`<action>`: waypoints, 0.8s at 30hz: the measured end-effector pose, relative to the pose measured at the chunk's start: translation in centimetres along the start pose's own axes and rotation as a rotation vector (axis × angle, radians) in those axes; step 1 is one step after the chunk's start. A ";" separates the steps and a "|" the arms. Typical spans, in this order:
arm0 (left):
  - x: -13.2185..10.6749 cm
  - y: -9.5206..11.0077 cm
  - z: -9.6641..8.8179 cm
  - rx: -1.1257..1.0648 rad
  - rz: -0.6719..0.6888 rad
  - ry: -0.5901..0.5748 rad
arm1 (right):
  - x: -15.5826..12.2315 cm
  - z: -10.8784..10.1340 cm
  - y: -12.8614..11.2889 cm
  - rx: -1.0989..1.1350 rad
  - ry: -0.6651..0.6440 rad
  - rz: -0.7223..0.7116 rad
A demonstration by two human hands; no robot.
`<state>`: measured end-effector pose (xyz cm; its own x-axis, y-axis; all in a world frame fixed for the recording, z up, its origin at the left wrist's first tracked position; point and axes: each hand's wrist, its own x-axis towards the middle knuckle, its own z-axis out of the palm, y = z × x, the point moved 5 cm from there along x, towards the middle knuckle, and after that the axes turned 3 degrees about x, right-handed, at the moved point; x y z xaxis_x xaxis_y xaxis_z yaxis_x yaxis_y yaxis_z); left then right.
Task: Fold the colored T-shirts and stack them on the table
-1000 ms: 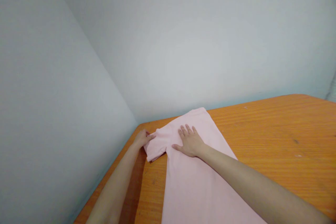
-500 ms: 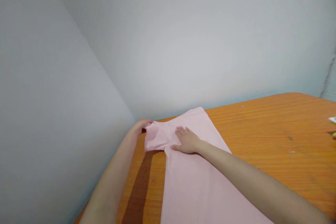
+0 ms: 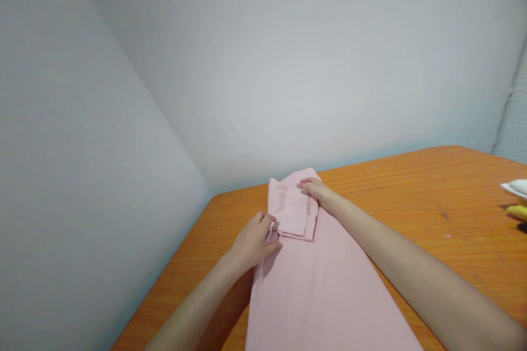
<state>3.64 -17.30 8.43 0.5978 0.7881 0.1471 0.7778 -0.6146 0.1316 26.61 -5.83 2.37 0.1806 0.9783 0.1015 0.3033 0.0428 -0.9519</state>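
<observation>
Pink T-shirt [image 3: 325, 296] on wooden table [image 3: 411, 192]

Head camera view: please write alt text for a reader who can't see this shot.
A left hand and a right hand rest on a folded flap of a pale pink cloth, which lies on an orange wood-grain table against pale walls.

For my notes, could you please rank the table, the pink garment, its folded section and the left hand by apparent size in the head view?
Table, pink garment, then the folded section and left hand: these two look alike, and the hand's nearness to the camera leaves them unranked.
</observation>
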 end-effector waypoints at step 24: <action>-3.0 -2.2 2.0 0.004 -0.064 0.118 | -1.2 10.9 -2.7 -0.898 -0.396 -0.386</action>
<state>0.48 -18.21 5.77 0.5198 0.8159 0.2532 0.8146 -0.5627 0.1408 15.37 -4.94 1.65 -0.3453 0.9336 0.0959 0.8859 0.3580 -0.2951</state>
